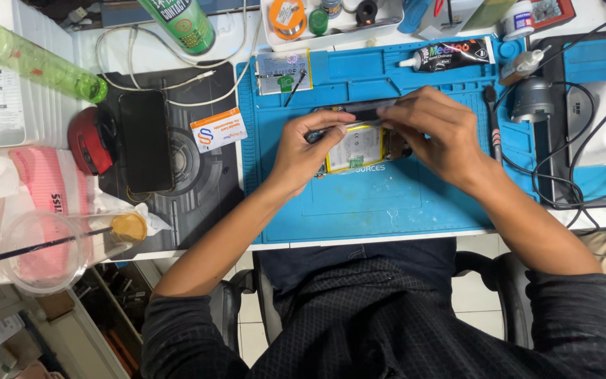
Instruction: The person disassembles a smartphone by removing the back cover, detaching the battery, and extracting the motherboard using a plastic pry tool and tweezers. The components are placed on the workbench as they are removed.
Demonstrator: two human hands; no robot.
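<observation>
Head view shows an opened phone (356,144) lying on a blue work mat (387,203) near the middle of the worktop, its pale battery face up. Both hands are on it. The left hand (303,151) closes its fingers on the phone's left end, thumb and forefinger pinched on the upper edge. The right hand (433,133) curls over the right end, fingertips pressed together on a dark strip (366,109) along the phone's far edge; the palm hides what lies under it.

Just behind the phone, toward the back edge of the mat, lie a small packet with a green tab (283,71) and a black glue tube (450,55). A dark pen-like tool (494,123) lies just right of the right hand, with black cables (562,175) and a grey round device (532,98) crowding the mat's right edge. Left of the mat, a second black phone (146,140) rests on a dark pad (198,182) beside an orange-and-white card (218,129) and a red round object (91,139). A green bottle (36,63) lies at the back left corner, a clear cup with a brush (43,249) near the front left.

Bare mat lies between the phone and the front edge of the worktop.
</observation>
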